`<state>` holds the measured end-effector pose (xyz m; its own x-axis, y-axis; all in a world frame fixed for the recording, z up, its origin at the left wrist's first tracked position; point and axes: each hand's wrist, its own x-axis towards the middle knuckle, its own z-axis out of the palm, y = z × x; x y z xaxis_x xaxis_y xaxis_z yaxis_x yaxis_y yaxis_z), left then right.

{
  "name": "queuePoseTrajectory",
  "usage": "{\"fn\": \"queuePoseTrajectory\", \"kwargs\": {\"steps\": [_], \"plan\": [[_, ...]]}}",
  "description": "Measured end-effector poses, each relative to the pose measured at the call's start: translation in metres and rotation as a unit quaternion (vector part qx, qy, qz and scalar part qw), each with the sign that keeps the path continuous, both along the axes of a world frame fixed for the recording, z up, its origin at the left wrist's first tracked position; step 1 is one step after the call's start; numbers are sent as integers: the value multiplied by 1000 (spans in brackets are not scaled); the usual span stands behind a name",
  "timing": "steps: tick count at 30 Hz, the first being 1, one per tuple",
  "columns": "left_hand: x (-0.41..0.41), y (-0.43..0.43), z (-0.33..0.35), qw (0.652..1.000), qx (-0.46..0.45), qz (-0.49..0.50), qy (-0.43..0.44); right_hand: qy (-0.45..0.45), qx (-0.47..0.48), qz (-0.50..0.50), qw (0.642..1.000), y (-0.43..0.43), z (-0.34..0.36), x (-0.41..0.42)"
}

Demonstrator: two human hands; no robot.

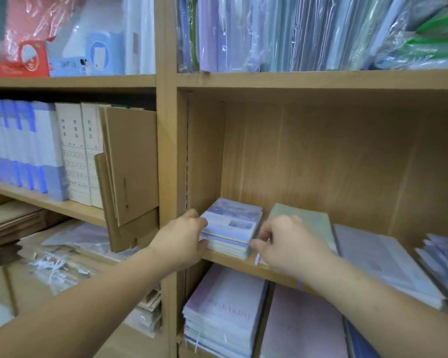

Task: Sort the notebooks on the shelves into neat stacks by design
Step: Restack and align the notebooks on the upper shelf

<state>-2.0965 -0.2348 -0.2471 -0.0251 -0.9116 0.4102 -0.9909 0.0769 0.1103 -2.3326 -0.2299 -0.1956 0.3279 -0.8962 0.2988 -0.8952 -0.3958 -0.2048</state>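
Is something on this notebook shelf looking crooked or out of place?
Yes. At the shelf's right end, a stack of notebooks lies fanned and turned at an angle. The small stack between the left hand and right hand looks squared.

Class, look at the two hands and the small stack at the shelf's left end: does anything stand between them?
Nothing visible does: the left hand and right hand already flank the small notebook stack.

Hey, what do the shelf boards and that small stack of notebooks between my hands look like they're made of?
Shelf boards: light wood or wood-look laminate, matte, with visible grain; which one is unclear. Small stack of notebooks: paper pages shown by layered edges, smooth printed covers, likely coated card. Left hand and right hand press its sides.
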Motion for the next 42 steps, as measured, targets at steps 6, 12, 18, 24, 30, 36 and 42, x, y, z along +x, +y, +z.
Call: {"fn": "queuePoseTrajectory", "kwargs": {"steps": [6,12,18,24,30,36,42], "plan": [[49,-9,-13,996,51,43,64,-80,136,-43,987,-15,-43,55],[39,-24,-14,978,111,7,177,-125,177,-88,972,-28,-51,59],[44,-33,-24,964,107,-20,245,-183,144,-98,967,-37,-67,64],[48,-34,-29,978,63,-9,197,-158,94,-110,977,-37,-67,59],[52,-34,-23,985,31,0,171,-137,65,-105,983,-37,-60,50],[54,-24,-14,988,93,0,122,-88,115,-93,985,-30,-58,46],[41,-23,-24,995,96,26,28,-17,80,-115,990,-24,-60,55]]}}
